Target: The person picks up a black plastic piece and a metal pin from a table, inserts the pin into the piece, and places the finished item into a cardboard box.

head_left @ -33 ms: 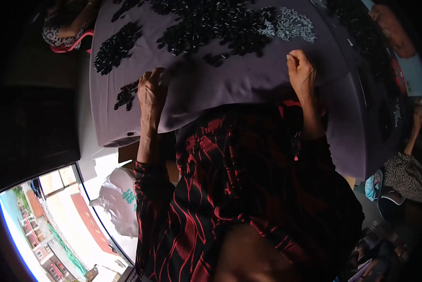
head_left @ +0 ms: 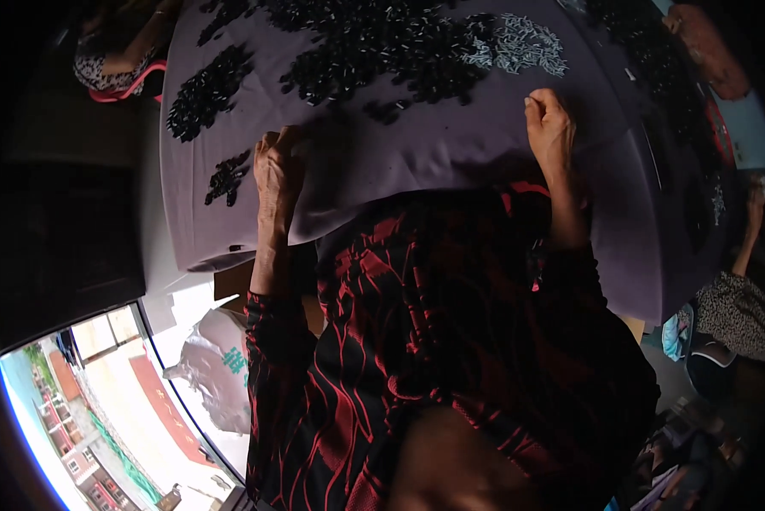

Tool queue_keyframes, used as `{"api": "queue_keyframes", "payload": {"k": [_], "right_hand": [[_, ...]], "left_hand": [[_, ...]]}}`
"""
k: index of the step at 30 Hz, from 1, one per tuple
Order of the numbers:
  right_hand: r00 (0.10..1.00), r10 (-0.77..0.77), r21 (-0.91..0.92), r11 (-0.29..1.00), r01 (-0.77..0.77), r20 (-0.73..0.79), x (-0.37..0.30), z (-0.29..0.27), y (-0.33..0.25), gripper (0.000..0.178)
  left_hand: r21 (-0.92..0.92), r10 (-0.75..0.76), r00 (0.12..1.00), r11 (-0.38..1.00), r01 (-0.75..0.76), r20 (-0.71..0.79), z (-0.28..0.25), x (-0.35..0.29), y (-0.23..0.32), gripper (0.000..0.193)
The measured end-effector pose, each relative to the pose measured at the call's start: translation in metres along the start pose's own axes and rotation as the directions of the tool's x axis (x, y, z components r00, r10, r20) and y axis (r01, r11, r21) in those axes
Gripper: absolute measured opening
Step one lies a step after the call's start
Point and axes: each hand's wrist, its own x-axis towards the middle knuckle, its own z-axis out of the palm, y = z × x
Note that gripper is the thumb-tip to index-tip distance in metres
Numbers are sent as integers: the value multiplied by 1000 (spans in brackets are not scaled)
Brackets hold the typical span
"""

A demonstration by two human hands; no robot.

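My left hand [head_left: 278, 170] is over the near left part of the purple-grey cloth-covered table [head_left: 417, 140], its fingers curled in. Whatever those fingers may hold is hidden. Just left of it lies a small cluster of black pieces [head_left: 227, 180]. Farther right, my right hand [head_left: 552, 129] hovers near the cloth with thumb and fingers closed together; anything in them is too small to make out. Beyond its fingertips are scattered thin, pale grey pin-like pieces [head_left: 527, 47]. A broad heap of small glossy black pieces [head_left: 365, 51] spreads across the far middle.
Another black pile [head_left: 208, 92] lies at the far left, and more black pieces [head_left: 647, 51] are along the right. One person sits by a pink chair [head_left: 114, 94] at far left; another person's arm [head_left: 750, 226] reaches in at right. A plastic bag [head_left: 216, 366] stands lower left.
The whole view has shifted slightly. Both hands keep nearly the same places and curled poses; the piles look unchanged.
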Motion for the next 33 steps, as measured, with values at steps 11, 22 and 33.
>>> {"api": "queue_keyframes", "payload": {"k": [11,22,33], "right_hand": [[997,-64,-106,992,68,39,32,6,39,5],[988,-108,-132,984,122,108,38,27,16,12],[939,88,659,691,-297,332,20,22,-31,12]], "left_hand": [[-404,-220,976,892,202,2,4,10,23,14],[-973,-239,948,42,226,210,-9,-16,64,20],[-923,-125,945,-285,258,302,-13,-22,78,13]]}}
